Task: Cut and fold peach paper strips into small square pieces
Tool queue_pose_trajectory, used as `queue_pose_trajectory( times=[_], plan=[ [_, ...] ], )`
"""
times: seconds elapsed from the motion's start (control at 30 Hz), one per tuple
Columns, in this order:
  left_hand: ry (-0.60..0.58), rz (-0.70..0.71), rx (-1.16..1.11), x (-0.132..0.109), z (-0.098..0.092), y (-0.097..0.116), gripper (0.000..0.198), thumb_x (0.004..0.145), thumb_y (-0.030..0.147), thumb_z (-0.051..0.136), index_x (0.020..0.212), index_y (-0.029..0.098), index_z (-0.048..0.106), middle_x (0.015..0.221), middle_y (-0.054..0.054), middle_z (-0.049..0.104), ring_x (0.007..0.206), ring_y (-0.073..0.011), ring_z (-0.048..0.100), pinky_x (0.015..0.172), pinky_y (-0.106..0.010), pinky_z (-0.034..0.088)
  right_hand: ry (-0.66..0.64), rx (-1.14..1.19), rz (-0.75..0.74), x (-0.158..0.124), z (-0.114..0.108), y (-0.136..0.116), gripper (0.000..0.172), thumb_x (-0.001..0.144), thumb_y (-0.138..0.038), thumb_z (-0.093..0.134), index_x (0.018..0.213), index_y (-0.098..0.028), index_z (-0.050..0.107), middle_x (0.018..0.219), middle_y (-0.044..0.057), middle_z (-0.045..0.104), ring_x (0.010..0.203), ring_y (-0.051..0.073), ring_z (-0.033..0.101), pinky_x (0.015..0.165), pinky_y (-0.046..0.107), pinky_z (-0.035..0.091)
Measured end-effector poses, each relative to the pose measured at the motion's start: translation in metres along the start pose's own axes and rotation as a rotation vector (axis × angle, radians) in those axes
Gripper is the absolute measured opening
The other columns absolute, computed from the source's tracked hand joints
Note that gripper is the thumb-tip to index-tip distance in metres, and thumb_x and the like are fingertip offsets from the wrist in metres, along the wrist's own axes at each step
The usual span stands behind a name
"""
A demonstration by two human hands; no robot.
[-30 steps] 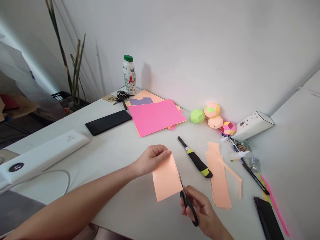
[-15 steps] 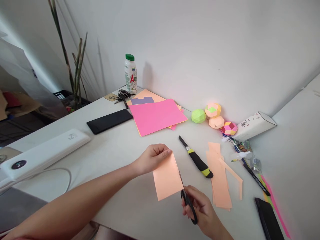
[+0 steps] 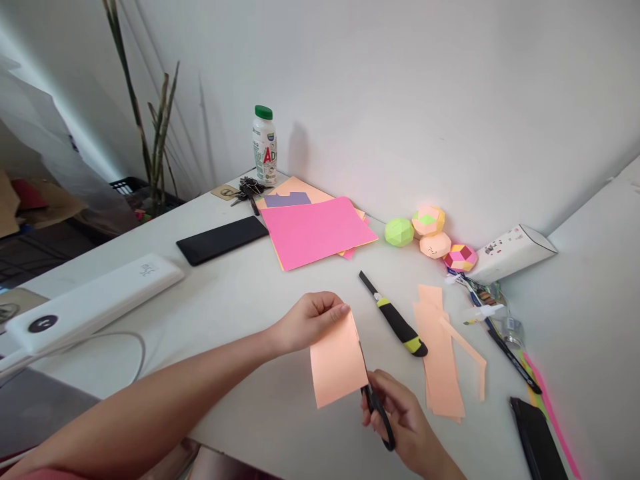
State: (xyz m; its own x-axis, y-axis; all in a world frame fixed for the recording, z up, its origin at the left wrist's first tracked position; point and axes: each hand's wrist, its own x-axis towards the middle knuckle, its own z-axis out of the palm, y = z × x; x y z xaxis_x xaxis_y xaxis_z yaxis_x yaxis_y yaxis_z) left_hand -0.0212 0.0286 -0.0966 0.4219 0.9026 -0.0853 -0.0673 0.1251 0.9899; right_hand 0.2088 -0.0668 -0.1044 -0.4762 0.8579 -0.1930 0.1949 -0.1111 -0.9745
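My left hand (image 3: 307, 321) pinches the top edge of a peach paper sheet (image 3: 338, 363) and holds it up over the white table (image 3: 235, 300). My right hand (image 3: 405, 420) grips black scissors (image 3: 377, 410), whose blades meet the sheet's right edge. The fingers of both hands are closed. A black and yellow utility knife (image 3: 395, 324) lies just beyond the sheet. Cut peach paper strips (image 3: 443, 353) lie to the right of the knife.
A pink sheet on a paper stack (image 3: 315, 231), a black phone (image 3: 223, 240), keys (image 3: 247, 191) and a bottle (image 3: 264, 145) lie at the back. Paper balls (image 3: 427, 233), a white box (image 3: 515, 252), pens (image 3: 505, 340) and a dark phone (image 3: 537, 437) are at the right. A white device (image 3: 95, 300) sits left.
The scissors have worked a little further along the sheet's right edge. The view has shifted slightly; both hands stay almost in place.
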Motion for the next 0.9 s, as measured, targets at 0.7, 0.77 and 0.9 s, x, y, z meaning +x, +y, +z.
queue_pose_trajectory(
  times=[0.7,0.77,0.9],
  plan=[
    [0.023,0.025,0.058,0.0008,-0.0034,-0.0009,0.044,0.085,0.058,0.053,0.069,0.017,0.053,0.063,0.0,0.056,0.055,-0.011,0.05,0.047,-0.021,0.037,0.032,-0.005,0.003,-0.0008,0.0012,0.0022,0.037,0.089,-0.048,0.058,0.12,-0.03,0.063,0.082,0.003,0.051,0.068,0.014,0.05,0.056,0.028,0.043],
    [0.022,0.024,0.055,0.0005,-0.0035,-0.0007,0.044,0.085,0.058,0.053,0.069,0.017,0.053,0.064,0.0,0.057,0.055,-0.0115,0.052,0.047,-0.022,0.038,0.035,-0.008,0.016,-0.0004,0.0015,0.0019,0.036,0.089,-0.047,0.058,0.12,-0.029,0.063,0.082,0.003,0.051,0.067,0.014,0.05,0.055,0.028,0.043],
    [0.019,0.022,0.049,-0.0002,-0.0036,0.0007,0.044,0.085,0.058,0.053,0.07,0.017,0.053,0.066,-0.002,0.059,0.058,-0.0137,0.056,0.049,-0.023,0.041,0.04,-0.005,0.046,0.0005,0.0023,0.0003,0.039,0.088,-0.05,0.058,0.119,-0.026,0.064,0.08,0.003,0.049,0.064,0.014,0.049,0.052,0.027,0.043]
  ],
)
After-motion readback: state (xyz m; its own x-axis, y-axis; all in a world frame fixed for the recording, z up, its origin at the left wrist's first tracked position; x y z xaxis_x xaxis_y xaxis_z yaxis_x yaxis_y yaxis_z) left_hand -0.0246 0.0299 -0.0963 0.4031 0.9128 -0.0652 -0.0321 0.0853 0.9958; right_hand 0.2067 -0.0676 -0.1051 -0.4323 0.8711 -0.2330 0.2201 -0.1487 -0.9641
